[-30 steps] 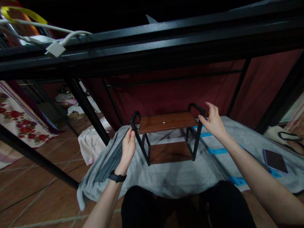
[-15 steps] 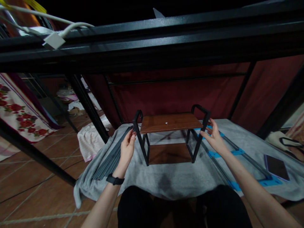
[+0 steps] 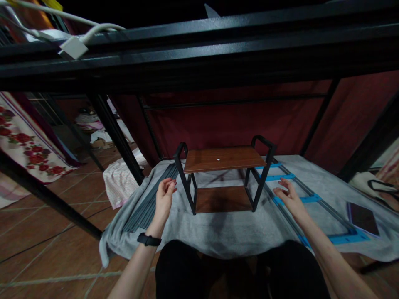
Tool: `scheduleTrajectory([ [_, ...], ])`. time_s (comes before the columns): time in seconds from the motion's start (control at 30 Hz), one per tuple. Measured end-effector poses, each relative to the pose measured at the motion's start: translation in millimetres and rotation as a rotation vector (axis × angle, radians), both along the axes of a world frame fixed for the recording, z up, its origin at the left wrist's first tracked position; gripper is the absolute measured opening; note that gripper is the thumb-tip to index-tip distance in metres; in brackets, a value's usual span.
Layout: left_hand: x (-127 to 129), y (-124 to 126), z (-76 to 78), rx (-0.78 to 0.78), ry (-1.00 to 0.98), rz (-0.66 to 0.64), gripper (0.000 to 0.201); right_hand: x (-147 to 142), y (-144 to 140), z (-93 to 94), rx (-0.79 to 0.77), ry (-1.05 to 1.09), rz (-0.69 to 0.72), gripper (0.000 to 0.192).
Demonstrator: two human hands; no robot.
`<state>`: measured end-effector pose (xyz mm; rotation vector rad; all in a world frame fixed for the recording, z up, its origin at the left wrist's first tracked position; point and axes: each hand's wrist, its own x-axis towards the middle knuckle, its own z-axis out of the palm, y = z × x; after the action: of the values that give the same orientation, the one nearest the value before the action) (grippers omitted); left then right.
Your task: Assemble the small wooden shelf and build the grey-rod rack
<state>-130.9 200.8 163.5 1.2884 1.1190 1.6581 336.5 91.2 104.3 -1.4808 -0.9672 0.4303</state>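
Observation:
A small two-tier shelf (image 3: 225, 159) with brown wooden boards and a black metal frame stands upright on a grey cloth (image 3: 205, 238). A small white spot shows on its top board. To the left of the frame my left hand (image 3: 165, 195) hovers with fingers apart, holding nothing, near a bundle of grey tubes (image 3: 146, 207). On the other side my right hand (image 3: 289, 197) is open and clear of the shelf. Beneath it lies a blue-and-grey ladder-like frame (image 3: 311, 199), flat on the cloth.
A thick black metal beam (image 3: 199, 45) crosses above the work area, with a white cable plug (image 3: 74, 47) on it. A phone (image 3: 364, 219) lies at the right. Black posts (image 3: 115, 133) and a striped cloth (image 3: 120, 182) are at the left. A dark red curtain (image 3: 230, 122) hangs behind.
Both hands have come off the shelf's side frames. My right hand moved right and down toward me; my left hand moved slightly left and down. The shelf stays in place.

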Motion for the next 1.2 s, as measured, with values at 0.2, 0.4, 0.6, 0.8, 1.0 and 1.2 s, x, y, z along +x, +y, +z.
scheduleTrajectory([
  [0.2,2,1,-2.6,-0.003,-0.041,0.047,0.034,15,-40,-54.0,-0.142,0.136,-0.130,0.038],
  [0.4,11,7,-0.7,0.074,0.051,-0.072,0.046,20,-82,-88.0,-0.168,0.286,-0.142,0.031],
  [0.6,14,13,-1.7,0.102,0.054,-0.049,0.050,32,-97,-104.2,-0.210,0.278,-0.098,0.033],
  [0.8,7,9,9.5,0.112,0.015,-0.022,0.057,30,-82,-95.8,-0.181,0.264,-0.077,0.040],
  [1.0,7,17,24.6,0.139,0.033,0.046,0.048,8,-53,-67.1,-0.110,0.215,-0.029,0.039],
  [1.2,14,15,32.0,0.106,-0.134,-0.004,0.035,-9,-18,-42.5,0.001,0.095,-0.006,0.041],
])
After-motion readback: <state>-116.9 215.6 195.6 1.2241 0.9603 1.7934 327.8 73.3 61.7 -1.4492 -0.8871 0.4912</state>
